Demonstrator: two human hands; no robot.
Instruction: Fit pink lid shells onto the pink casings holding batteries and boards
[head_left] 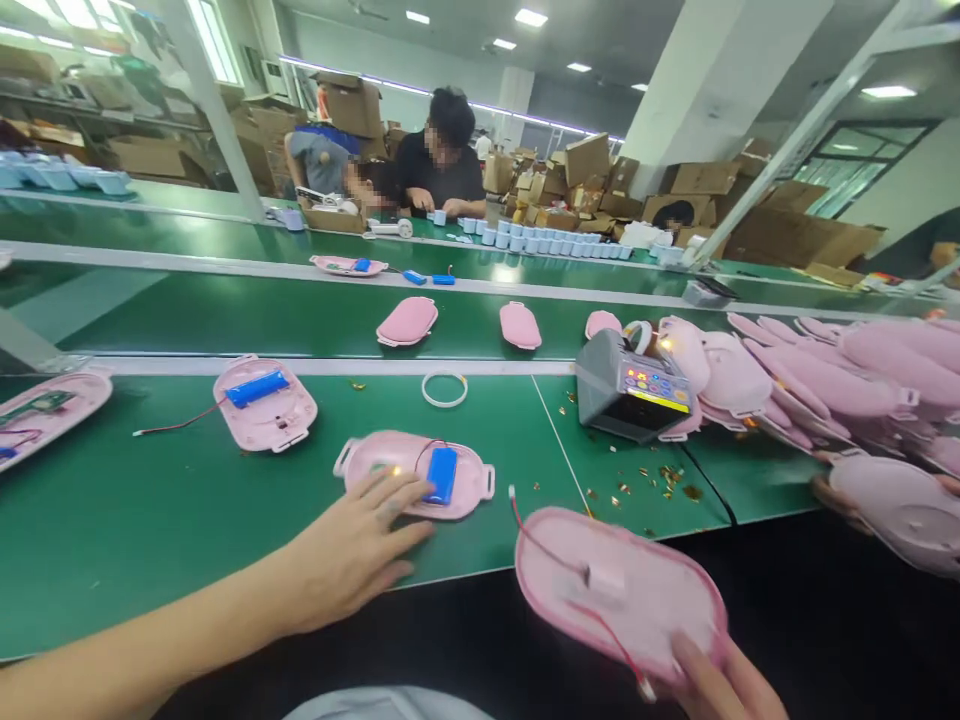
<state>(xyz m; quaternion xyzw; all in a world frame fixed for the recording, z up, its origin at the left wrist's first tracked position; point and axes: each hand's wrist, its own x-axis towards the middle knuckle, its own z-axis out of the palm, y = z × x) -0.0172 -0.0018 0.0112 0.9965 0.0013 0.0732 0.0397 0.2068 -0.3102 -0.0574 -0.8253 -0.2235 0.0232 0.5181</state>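
Observation:
My left hand point(358, 545) reaches over a pink plastic shell half point(476, 475) on the green bench, fingers stretched out over its near side. Inside that shell lies a blue battery pack point(443, 474), close to my fingertips, with a thin wire; whether I touch it I cannot tell. At the bench's front edge my right hand point(716, 670) grips another pink shell half point(660, 590) by its lower right end, its inside facing up. A small whitish block point(606, 583) sits in it, and red wires with white connectors hang over its rim.
A grey tape dispenser point(622, 390) with lit digits stands on the bench, near a white ring point(444, 390) and amber tape scraps point(667, 482). Another shell with a battery point(264, 403) lies left. Pink shells point(847, 370) pile up right, where another person's hand point(836, 495) holds one. Co-workers sit opposite.

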